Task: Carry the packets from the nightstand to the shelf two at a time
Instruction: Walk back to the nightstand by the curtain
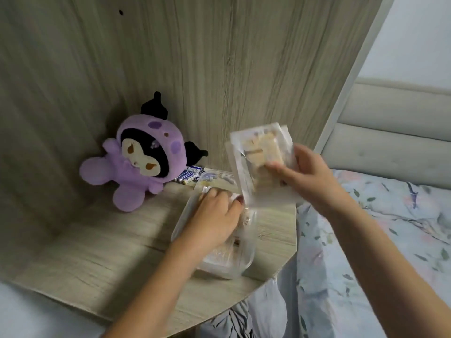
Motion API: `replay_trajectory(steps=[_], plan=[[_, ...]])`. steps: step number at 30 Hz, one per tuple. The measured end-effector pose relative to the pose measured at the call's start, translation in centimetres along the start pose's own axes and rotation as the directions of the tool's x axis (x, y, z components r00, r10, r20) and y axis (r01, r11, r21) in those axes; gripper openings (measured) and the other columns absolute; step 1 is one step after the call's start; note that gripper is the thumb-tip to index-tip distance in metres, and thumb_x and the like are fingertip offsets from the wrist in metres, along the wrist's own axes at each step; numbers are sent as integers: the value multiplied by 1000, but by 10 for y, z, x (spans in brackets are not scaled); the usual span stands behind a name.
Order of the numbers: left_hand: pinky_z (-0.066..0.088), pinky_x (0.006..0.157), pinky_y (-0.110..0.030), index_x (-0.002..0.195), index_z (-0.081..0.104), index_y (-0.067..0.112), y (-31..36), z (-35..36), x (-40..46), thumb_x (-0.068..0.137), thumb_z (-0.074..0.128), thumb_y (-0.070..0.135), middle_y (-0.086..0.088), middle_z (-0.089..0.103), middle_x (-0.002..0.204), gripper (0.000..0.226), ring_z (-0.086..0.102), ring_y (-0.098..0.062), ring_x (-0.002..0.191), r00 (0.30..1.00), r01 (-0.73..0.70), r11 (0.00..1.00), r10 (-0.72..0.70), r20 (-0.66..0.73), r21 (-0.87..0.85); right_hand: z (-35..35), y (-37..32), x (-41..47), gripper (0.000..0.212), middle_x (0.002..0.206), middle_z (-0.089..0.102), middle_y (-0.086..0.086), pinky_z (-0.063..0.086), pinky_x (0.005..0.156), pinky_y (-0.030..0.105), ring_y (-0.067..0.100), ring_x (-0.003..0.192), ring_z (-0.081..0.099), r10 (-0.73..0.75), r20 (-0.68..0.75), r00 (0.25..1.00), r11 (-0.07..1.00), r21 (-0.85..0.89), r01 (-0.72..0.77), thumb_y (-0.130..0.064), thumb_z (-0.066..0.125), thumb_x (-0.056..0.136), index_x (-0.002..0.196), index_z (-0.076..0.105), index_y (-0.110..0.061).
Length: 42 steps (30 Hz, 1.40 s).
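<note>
Packets in clear plastic wrap are the things handled, and they are in two places. One packet (262, 162) is lifted above the right end of the nightstand surface (102, 252), tilted, with pale beige contents visible through the wrap. The right hand (310, 176) holds it from the right side: the fingers (278, 168) are curled over its front face, and the thumb is hidden behind it. It looks like a second wrapper edge is behind this packet, but I cannot tell if it is one packet or two.

More packets lie in a clear plastic container (219, 264) which stands on the surface near its front right edge. The left hand (214, 220) reaches down into this container, and its curled fingers (210, 193) grip the top edge of a packet in the container (231, 236) at the far end. The picture is blurred here, so how many packets lie there is not clear.

A purple plush toy (136, 164) with black ears leans against the wooden back panel (195, 57) at the rear of the surface, left of the container. A few batteries (189, 178) lie just beside the toy, between it and the container. On the right is a bed (390, 252) with a floral sheet, close to the nightstand, and a padded headboard (395, 123) behind it
</note>
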<state>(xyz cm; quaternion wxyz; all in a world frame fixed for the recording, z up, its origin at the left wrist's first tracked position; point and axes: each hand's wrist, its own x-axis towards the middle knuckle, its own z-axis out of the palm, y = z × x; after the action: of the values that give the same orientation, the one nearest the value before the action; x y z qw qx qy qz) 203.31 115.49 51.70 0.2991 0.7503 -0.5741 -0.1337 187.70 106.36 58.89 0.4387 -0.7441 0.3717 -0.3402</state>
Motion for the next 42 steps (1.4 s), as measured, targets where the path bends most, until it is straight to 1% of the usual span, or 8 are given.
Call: replay_trajectory(steps=[3, 7, 13, 18, 23, 32, 35, 42], plan=[[27, 113, -42, 143, 36, 11, -17, 9, 34, 97, 38, 37, -9, 39, 147, 53, 31, -26, 137, 965, 15, 944, -100, 243, 330, 19, -1, 47, 36, 98, 62, -1, 49, 71, 22, 0, 81, 61, -199, 169, 965, 864, -435, 254, -24, 67, 90, 118, 52, -7], [31, 112, -44, 151, 21, 12, -37, 28, 48, 99, 34, 46, -13, 29, 155, 63, 32, -31, 140, 899, -14, 920, -159, 409, 391, 61, 31, 82, 58, 123, 60, 22, 49, 90, 48, 38, 108, 59, -23, 447, 894, 596, -712, 372, -19, 61, 93, 141, 33, -3], [48, 96, -39, 137, 48, 14, -44, 22, 50, 96, 44, 51, -10, 55, 134, 56, 55, -27, 118, 896, -10, 939, -144, 420, 344, 79, 41, 89, 59, 129, 49, 15, 47, 96, 36, 30, 113, 55, 14, 524, 851, 524, -729, 440, -16, 70, 86, 138, 45, -4], [51, 85, -35, 117, 57, 15, -42, 15, 46, 90, 52, 54, -7, 65, 112, 47, 60, -24, 102, 907, -38, 943, -106, 408, 329, 75, 23, 93, 47, 105, 66, 12, 47, 73, 32, 27, 94, 60, 110, 483, 868, 442, -806, 393, -22, 83, 73, 110, 61, -2], [49, 76, -32, 103, 64, 17, -33, 16, 46, 86, 55, 54, -4, 67, 101, 41, 63, -26, 99, 980, -83, 898, -4, 198, 432, 105, 23, 79, 22, 108, 65, 15, 49, 82, 36, 32, 103, 61, 169, 601, 781, 289, -788, 544, -10, 54, 92, 110, 64, -2], [41, 73, -28, 108, 68, 26, -28, 12, 46, 89, 60, 45, -3, 67, 106, 28, 62, -24, 102, 993, -95, 845, 41, 113, 527, 107, 19, 92, 36, 101, 65, 10, 49, 80, 32, 27, 97, 61, 262, 591, 763, 271, -804, 530, -18, 70, 85, 117, 63, -5], [45, 85, -31, 114, 64, 23, -24, 9, 41, 92, 56, 39, -3, 65, 114, 28, 59, -26, 111, 986, -123, 824, 36, 166, 553, 112, 19, 84, 25, 108, 62, 13, 49, 77, 36, 31, 103, 62, 231, 505, 831, 345, -842, 416, -17, 59, 93, 114, 61, -3], [50, 87, -35, 113, 64, 32, -31, -6, 31, 89, 55, 40, 9, 64, 115, 27, 57, -18, 113, 969, -125, 911, 27, 244, 394, 46, 16, 82, 66, 117, 64, 7, 53, 91, 44, 28, 109, 58, 99, 305, 947, 463, -857, 227, -47, 78, 73, 125, 57, -12]])
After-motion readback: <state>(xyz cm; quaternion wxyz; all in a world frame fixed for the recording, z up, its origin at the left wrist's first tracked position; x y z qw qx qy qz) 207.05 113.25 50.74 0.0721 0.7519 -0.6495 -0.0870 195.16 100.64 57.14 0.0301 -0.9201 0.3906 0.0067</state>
